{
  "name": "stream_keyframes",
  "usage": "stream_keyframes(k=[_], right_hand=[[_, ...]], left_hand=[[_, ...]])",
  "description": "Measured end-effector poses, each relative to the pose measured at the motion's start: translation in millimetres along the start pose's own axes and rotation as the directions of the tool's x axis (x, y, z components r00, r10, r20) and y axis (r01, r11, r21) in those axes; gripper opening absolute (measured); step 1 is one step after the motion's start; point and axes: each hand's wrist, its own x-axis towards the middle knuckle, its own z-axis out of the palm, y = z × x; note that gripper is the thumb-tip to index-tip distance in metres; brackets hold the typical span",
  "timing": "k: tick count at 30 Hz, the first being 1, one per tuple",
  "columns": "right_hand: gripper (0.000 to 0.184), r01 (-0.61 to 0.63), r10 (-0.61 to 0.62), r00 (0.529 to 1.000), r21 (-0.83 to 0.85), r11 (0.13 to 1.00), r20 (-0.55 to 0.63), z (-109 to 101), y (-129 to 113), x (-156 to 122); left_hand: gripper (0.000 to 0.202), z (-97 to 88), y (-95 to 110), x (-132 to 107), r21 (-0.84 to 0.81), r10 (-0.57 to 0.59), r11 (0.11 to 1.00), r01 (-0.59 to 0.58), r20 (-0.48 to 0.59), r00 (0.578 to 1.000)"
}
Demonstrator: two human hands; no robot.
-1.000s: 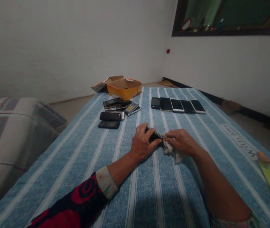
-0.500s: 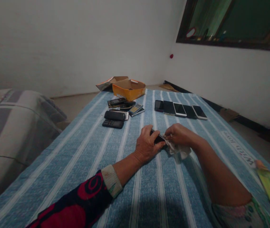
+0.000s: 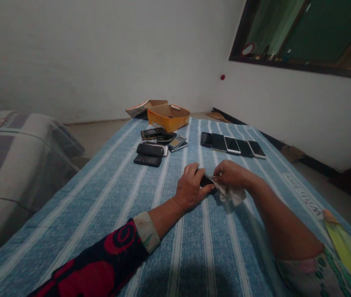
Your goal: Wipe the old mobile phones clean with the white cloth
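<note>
A dark phone [image 3: 205, 180] is gripped by my left hand [image 3: 190, 185], whose fingers and thumb cover much of it. My right hand [image 3: 231, 172] pinches a crumpled white tissue [image 3: 232, 195] against the phone's right end. Farther off to the right, several phones [image 3: 232, 144] lie side by side in a row, some dark and some white-framed. Left of the middle, a loose group of older phones is spread out, with a black keypad phone [image 3: 147, 160] nearest to me.
An open orange cardboard box [image 3: 168, 120] stands at the far end of the blue striped cloth [image 3: 107, 214]. A yellow-green object [image 3: 345, 243] lies at the right edge. Draped striped fabric [image 3: 36, 165] covers something at the left. A dark-framed window [image 3: 311, 41] is in the right wall.
The camera view has shifted slightly. Both hands stay at the phone in nearly the same pose, with the tissue still pressed to its right end.
</note>
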Motion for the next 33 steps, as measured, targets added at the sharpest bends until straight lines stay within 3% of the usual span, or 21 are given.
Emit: stream_keyframes(k=[10, 24, 33], right_hand=[[0.019, 0.049, -0.052, 0.999, 0.178, 0.983, 0.015, 4, 16, -10], [0.019, 0.025, -0.019, 0.999, -0.150, 0.988, 0.040, -12, -18, 18], [0.017, 0.003, -0.004, 1.000, 0.030, 1.000, 0.024, -6, -2, 5]], left_hand=[[0.048, 0.2, 0, 0, -0.003, 0.003, 1.000, -0.003, -0.012, 1.000], [0.043, 2.5, -2, 0, 0.016, -0.001, 1.000, 0.001, -0.004, 1.000], [0.046, 0.8, -1, 1, 0.000, 0.008, 1.000, -0.008, -0.007, 1.000]])
